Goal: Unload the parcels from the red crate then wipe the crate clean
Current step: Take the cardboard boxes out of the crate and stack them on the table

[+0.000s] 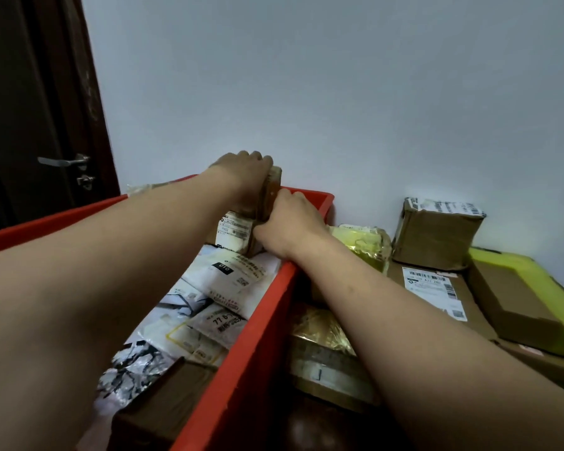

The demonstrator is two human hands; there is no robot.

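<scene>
Left hand (245, 179) is curled over the top of a brown parcel (272, 193), with its fingers bent down the far side; right hand (290, 222) grips the same parcel lower down, at about 4 o'clock from it, with the fingers curled round its near edge. So both hands have hold of this one parcel; it stands on its end in the far right corner of the red crate (258, 336), at about 1 o'clock in the crate, close to the rim; a white label (236, 231) shows on its side, just under the left hand. Soft white bags (222, 281) lie in the crate at 6 o'clock from the parcel; a brown box (163, 408) lies nearer still. Outside the crate, at 3 o'clock, sit a yellow bag (363, 244) and some cardboard boxes (437, 236); a dark door (30, 109) is at 9 o'clock.
</scene>
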